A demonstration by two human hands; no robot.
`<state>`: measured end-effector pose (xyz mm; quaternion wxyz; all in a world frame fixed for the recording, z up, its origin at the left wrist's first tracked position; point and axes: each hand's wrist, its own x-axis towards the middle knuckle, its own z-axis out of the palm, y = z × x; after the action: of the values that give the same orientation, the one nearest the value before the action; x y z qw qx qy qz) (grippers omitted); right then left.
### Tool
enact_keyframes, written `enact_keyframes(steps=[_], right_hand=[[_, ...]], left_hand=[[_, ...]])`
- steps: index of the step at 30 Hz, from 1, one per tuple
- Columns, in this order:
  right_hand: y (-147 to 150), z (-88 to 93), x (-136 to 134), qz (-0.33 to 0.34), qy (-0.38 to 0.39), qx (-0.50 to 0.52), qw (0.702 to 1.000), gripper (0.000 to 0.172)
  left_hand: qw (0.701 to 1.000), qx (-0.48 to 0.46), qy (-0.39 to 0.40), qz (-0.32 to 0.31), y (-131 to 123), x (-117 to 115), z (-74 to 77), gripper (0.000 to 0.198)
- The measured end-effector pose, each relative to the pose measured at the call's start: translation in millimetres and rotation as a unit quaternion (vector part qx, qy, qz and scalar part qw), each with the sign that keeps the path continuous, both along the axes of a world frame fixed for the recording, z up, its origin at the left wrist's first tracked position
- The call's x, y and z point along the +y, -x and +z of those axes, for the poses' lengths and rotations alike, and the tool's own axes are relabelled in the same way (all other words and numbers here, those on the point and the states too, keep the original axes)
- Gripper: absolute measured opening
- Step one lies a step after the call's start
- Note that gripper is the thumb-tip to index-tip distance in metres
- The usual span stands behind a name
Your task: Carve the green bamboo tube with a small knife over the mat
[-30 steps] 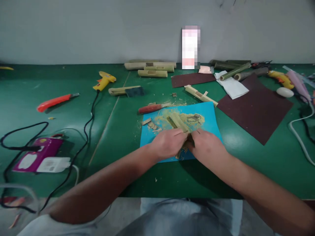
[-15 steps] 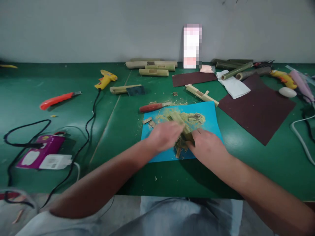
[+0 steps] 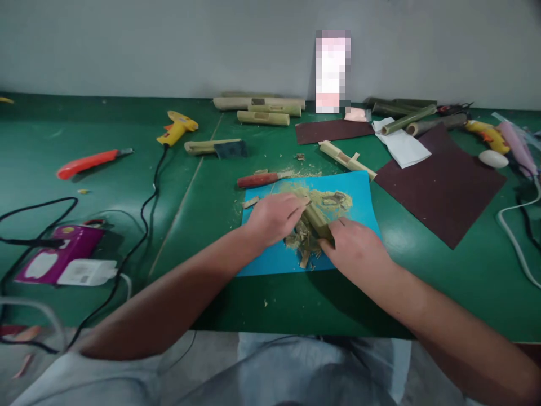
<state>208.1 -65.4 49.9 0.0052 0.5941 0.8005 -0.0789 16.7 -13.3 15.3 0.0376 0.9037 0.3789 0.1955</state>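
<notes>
Over a blue sheet (image 3: 359, 197), my right hand (image 3: 357, 242) is closed around the near end of a split bamboo piece (image 3: 316, 221), which slants away to the left. My left hand (image 3: 276, 217) has its fingers curled together at the far end of that bamboo, covering it. A small pale edge shows at the left fingertips; what it belongs to is hidden. Below the bamboo lies a heap of bamboo scraps (image 3: 303, 239) and shavings. Fine bamboo dust (image 3: 338, 200) is spread beyond my hands. A red-handled knife (image 3: 258, 180) rests by the sheet's far left corner.
Bamboo tubes (image 3: 262, 118) lie along the wall, near a propped, blurred-out panel (image 3: 332, 70). Brown sheets (image 3: 443, 192) and white paper (image 3: 403, 149) lie to the right. Leftward are a yellow glue gun (image 3: 177, 128), a red cutter (image 3: 88, 164) and a purple power strip (image 3: 59, 254) with cords.
My left hand has slid away and leftward along the bamboo, baring its middle and covering the far end. My right hand stays at the near end. The whole view has shifted slightly.
</notes>
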Motion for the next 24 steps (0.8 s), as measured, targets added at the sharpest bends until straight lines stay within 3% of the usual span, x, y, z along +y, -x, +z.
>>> enact_keyframes(steps=[4,8,12,17,21,24], right_hand=[[-0.9,0.3,0.9,0.01,0.017,0.006,1.0,0.015],[-1.5,0.4,1.2,-0.008,0.008,0.018,1.0,0.018],[-1.8,0.5,1.3,-0.003,0.016,0.024,1.0,0.017],[-3.0,-1.5,2.1,-0.01,0.004,0.025,1.0,0.017],[-3.4,-1.7,3.6,-0.006,0.019,0.034,0.999,0.014],[-3.6,-1.3,4.9,-0.022,0.025,0.036,0.999,0.015]], left_hand=[[0.992,0.06,0.058,-0.09,-0.8,-0.4,0.0,0.042],[1.0,-0.004,-0.002,-0.023,0.5,1.4,1.1,0.037],[0.992,0.041,0.055,-0.11,0.2,0.6,3.2,0.04],[0.999,-0.008,0.01,-0.047,0.0,2.0,3.9,0.037],[0.991,0.045,0.067,-0.102,-0.4,-2.7,6.2,0.039],[0.998,0.019,0.037,-0.043,1.6,-1.5,4.9,0.035]])
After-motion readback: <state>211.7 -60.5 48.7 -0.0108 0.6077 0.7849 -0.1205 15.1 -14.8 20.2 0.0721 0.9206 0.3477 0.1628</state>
